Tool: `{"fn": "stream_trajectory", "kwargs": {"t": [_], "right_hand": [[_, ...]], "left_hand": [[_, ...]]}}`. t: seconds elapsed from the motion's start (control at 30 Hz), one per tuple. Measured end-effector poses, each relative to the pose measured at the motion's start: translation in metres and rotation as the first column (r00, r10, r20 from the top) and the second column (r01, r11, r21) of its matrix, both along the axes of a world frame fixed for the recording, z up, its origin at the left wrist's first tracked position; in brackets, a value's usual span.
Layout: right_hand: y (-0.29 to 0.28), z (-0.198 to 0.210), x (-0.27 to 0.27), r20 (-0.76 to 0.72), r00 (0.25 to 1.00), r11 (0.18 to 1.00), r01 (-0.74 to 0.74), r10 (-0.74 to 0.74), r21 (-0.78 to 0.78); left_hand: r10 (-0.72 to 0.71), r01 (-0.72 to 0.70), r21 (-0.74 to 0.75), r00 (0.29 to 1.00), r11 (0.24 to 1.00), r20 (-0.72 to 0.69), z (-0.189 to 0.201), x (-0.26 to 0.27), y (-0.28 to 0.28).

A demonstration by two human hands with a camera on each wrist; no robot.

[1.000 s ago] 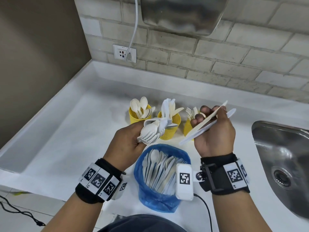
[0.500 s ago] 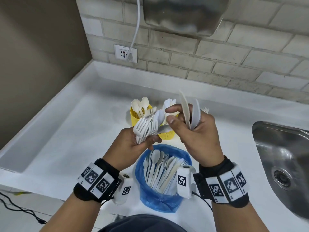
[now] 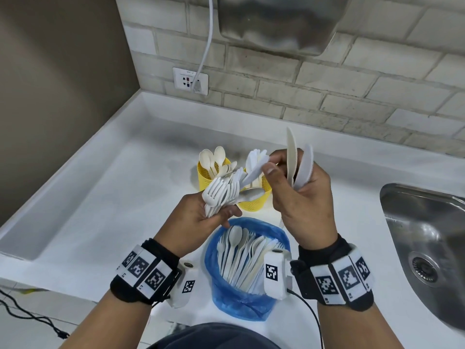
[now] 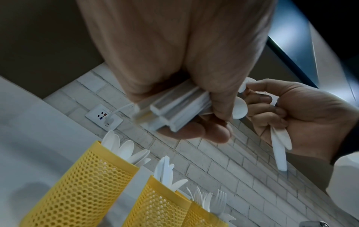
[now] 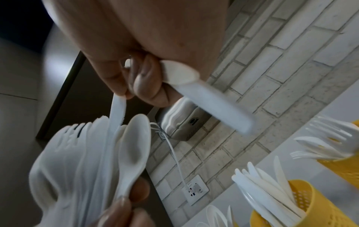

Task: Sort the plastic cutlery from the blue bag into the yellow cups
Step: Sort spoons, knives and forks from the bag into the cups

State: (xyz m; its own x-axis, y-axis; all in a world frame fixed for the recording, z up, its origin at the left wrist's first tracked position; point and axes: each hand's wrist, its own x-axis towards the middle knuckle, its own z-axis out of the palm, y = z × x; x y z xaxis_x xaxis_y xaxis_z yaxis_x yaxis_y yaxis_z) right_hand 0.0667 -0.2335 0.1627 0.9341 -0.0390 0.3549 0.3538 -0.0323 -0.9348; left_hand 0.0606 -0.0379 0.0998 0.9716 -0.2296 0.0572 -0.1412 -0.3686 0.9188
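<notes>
My left hand (image 3: 214,212) grips a mixed bundle of white plastic cutlery (image 3: 224,191) by the handles, above the blue bag (image 3: 241,301). The bag stands open and holds several more pieces. My right hand (image 3: 271,167) holds two knives (image 3: 298,162) upright in its curled fingers. Its thumb and forefinger pinch the blade tip of a third knife (image 5: 117,107) sticking out of the bundle (image 5: 83,153). Behind the hands stand the yellow mesh cups: one with spoons (image 3: 205,178), one with knives (image 3: 254,201) and one with forks (image 4: 202,218), which the head view hides.
A steel sink (image 3: 427,243) lies at the right. The white counter (image 3: 100,197) runs left to a raised edge and a brown wall. A wall socket (image 3: 190,80) with a white cable sits on the brick backsplash, and a metal appliance (image 3: 276,23) hangs above.
My right hand came left from over the right cup to the bundle and turned its two knives upright. It now pinches a knife in the bundle. My left hand tilted the bundle up.
</notes>
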Motion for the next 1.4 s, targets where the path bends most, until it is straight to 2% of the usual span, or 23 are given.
{"fn": "stream_trajectory", "kwargs": {"t": [0.07,0.2,0.3,0.4,0.53,0.63,0.73,0.83,1.03,1.17,1.27,1.4], "right_hand": [[-0.002,-0.002,0.001,-0.004,1.000,0.999,-0.015,0.015,0.029],[0.000,-0.002,-0.003,0.025,0.995,0.991,-0.094,0.097,-0.096],[0.000,-0.002,-0.002,0.027,0.997,0.991,-0.071,0.074,-0.112],[0.001,0.001,-0.001,0.006,0.999,0.997,-0.051,0.051,0.053],[0.002,0.004,0.004,-0.062,0.998,0.962,0.002,0.015,0.272],[0.002,0.005,0.006,-0.086,0.996,0.905,0.061,-0.028,0.422],[0.003,0.006,0.007,-0.138,0.990,0.810,0.060,0.026,0.583],[0.004,0.010,0.006,-0.127,0.989,0.771,0.027,0.070,0.636],[0.010,0.009,0.003,-0.009,1.000,0.879,0.026,-0.025,0.476],[0.014,0.008,-0.002,-0.001,0.999,0.947,-0.044,0.047,0.317],[0.009,0.003,-0.003,0.030,0.995,0.990,-0.102,0.100,0.093],[0.003,0.003,-0.006,-0.009,0.981,0.980,-0.195,0.195,-0.029]], "left_hand": [[-0.001,0.001,-0.005,1.000,1.000,0.010,0.001,0.000,0.000],[0.005,-0.006,0.021,0.999,1.000,0.049,0.002,0.001,-0.001],[0.013,-0.014,0.010,0.996,1.000,0.085,0.007,0.001,-0.001],[0.012,-0.013,0.012,0.993,1.000,0.113,0.009,0.001,0.000],[0.011,-0.025,0.076,0.985,0.997,0.174,0.003,0.004,0.005],[0.006,-0.044,0.142,0.967,0.989,0.254,0.000,0.005,0.007],[0.016,-0.078,0.166,0.938,0.983,0.347,-0.002,0.005,0.006],[0.026,-0.124,0.200,0.901,0.972,0.433,-0.003,0.006,0.009],[0.034,-0.183,0.253,0.865,0.950,0.501,-0.001,0.006,0.008],[0.033,-0.191,0.269,0.867,0.944,0.498,0.000,0.005,0.009],[0.028,-0.192,0.280,0.867,0.941,0.498,0.001,0.005,0.009],[0.031,-0.206,0.283,0.854,0.937,0.520,0.005,0.004,0.011]]}}
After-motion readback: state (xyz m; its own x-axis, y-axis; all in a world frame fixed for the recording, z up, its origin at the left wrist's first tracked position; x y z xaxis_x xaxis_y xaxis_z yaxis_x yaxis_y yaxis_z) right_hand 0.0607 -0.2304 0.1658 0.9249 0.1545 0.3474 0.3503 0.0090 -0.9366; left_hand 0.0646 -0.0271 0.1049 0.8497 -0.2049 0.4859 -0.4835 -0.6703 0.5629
